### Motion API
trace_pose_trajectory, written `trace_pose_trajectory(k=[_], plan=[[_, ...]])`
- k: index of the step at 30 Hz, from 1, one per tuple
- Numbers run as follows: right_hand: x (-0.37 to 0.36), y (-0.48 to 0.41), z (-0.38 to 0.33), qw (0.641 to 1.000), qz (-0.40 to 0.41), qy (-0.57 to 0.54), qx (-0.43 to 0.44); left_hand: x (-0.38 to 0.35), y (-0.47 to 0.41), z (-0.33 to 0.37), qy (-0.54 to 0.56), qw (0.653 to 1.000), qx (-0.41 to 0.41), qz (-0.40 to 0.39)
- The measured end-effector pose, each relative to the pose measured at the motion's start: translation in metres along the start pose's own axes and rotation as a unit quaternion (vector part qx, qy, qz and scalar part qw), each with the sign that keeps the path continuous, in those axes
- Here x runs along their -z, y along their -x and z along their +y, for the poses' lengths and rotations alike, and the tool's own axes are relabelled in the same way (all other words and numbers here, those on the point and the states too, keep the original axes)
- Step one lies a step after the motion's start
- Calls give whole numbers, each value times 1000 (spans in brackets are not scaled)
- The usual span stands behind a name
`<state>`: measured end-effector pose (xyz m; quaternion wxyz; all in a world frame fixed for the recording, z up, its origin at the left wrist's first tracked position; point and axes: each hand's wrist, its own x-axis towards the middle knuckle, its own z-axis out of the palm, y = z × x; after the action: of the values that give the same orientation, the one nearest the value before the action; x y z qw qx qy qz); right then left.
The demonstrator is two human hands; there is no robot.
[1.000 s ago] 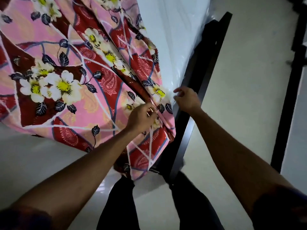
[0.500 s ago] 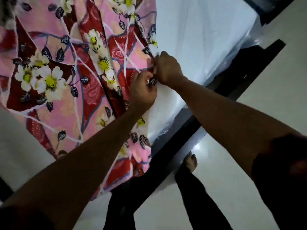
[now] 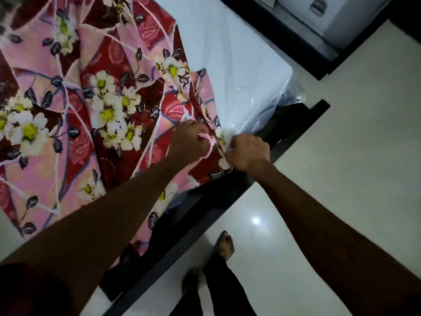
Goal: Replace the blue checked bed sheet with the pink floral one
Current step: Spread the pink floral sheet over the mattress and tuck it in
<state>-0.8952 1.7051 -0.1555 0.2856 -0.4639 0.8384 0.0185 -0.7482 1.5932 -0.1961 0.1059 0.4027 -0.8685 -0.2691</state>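
Observation:
The pink floral sheet [image 3: 95, 115], pink and dark red with white flowers, lies crumpled over the left part of the mattress [image 3: 232, 65], which is bare white and wrapped in clear plastic. My left hand [image 3: 189, 140] grips the sheet's edge near the mattress side, a pink hem looped over its fingers. My right hand [image 3: 248, 152] is closed on the same edge just to the right, at the mattress side. The sheet's lower part hangs over the bed's side. No blue checked sheet is in view.
A black bed frame [image 3: 293, 126] runs diagonally under the mattress. Pale glossy floor [image 3: 341, 156] lies to the right. My bare feet [image 3: 224, 245] and dark trousers stand beside the frame. A dark-framed cabinet [image 3: 319, 21] is at top right.
Both hands, holding the sheet's edge, have moved right and down toward the mattress side. The view has swung, showing more of the mattress corner and the floor.

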Motion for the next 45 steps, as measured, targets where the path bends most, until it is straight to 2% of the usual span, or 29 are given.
trace_pose_trajectory(k=[4, 7, 9, 12, 17, 19, 21, 25, 28, 30, 32, 36, 40, 43, 45], plan=[[8, -35, -10, 989, 0, -105, 104, -6, -15, 14, 40, 998, 53, 18], [1, -47, -12, 987, -31, -45, 148, -8, -27, 13, 24, 996, 87, 23], [2, -46, -10, 989, -35, 7, 140, -7, -39, 11, 19, 994, 106, 34], [12, -45, 1, 991, -10, 24, 132, -5, -62, 10, -1, 991, 136, 18], [23, -73, 38, 989, 4, -37, 143, -8, -113, 12, -93, 966, 234, -53], [28, -91, 51, 987, -10, -66, 148, -8, -127, 11, -112, 966, 229, -47], [34, -110, 60, 983, -7, -95, 155, -10, -134, 13, -148, 965, 219, -5], [50, -139, 70, 975, 58, -183, 115, -30, -142, 45, -163, 973, 160, 24], [73, -162, 72, 966, 46, -242, 83, -32, -156, 57, -150, 962, 226, 19], [88, -175, 72, 965, 25, -244, 95, -23, -167, 53, -122, 947, 296, 8], [97, -189, 72, 967, 12, -221, 123, -20, -173, 41, -131, 936, 326, -10], [102, -213, 71, 965, -2, -203, 166, -31, -180, 49, -145, 950, 276, -34], [116, -237, 74, 953, 5, -227, 202, -51, -192, 107, -135, 964, 230, 3], [133, -264, 89, 943, -42, -306, 124, -67, -212, 150, -74, 972, 222, 37], [151, -280, 107, 917, -135, -372, 46, -85, -228, 177, -53, 970, 225, 70]])
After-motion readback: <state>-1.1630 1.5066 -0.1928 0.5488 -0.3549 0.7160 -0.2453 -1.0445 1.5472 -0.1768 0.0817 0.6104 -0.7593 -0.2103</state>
